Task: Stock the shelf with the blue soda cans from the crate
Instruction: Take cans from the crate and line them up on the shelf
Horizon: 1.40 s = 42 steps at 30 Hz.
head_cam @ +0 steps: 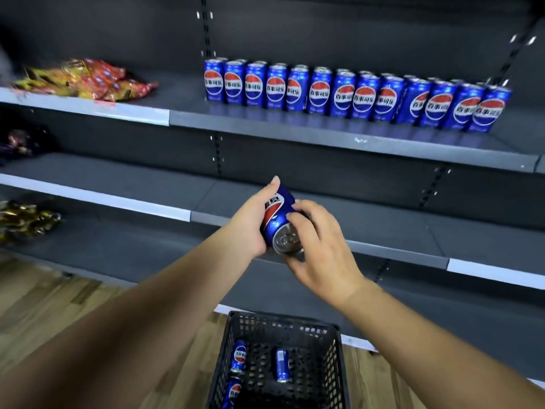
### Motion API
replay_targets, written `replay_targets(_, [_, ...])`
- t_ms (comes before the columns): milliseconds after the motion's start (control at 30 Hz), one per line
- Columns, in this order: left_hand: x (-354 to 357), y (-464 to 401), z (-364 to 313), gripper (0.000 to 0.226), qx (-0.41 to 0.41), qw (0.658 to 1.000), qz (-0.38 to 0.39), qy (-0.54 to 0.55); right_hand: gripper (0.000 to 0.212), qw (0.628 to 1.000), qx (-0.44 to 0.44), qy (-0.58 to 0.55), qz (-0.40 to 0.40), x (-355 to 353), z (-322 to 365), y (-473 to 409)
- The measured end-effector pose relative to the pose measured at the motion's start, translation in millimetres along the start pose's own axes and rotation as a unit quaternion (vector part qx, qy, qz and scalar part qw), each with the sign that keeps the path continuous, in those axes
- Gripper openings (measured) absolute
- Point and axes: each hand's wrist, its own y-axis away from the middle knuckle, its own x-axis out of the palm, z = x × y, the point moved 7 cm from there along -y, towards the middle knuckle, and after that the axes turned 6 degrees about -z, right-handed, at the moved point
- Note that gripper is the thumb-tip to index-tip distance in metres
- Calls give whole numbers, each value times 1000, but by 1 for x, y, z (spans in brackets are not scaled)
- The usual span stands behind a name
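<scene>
Blue soda can point(277, 215) lies tilted between both hands in front of the grey shelving, silver top toward the camera. Left hand point(250, 219) wraps its fingers around the can's side; right hand point(320, 246) curls its fingers over the top end. A row of matching cans point(354, 94) stands on the upper shelf point(295, 125). Three more lie in the black crate point(283, 323) (on the wooden floor).
</scene>
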Motion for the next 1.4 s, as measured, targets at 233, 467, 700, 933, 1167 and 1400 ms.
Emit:
replay_targets(233, [11,10,-34,37,66,997,41,20,76,999,-14,24,-26,-12,2,-31])
replay_targets(467, [9,19,-60,79,144,989,21,-16,86,997,42,35,45,-5,-14,-32])
replay_targets(700, [8,38,-92,50,262,951,15,-163,58,911,360,-123,160,7,-42,-15])
replay_targets(933, [14,49,-101,80,284,914,73,-281,27,514,758,-391,96,23,-35,17])
replay_targets(1167, [23,71,-105,86,317,875,119,-346,60,398,761,-482,176,21,-4,17])
replay_targets(1400, [42,95,-98,101,335,811,176,-446,75,371,729,-534,213,17,9,-2])
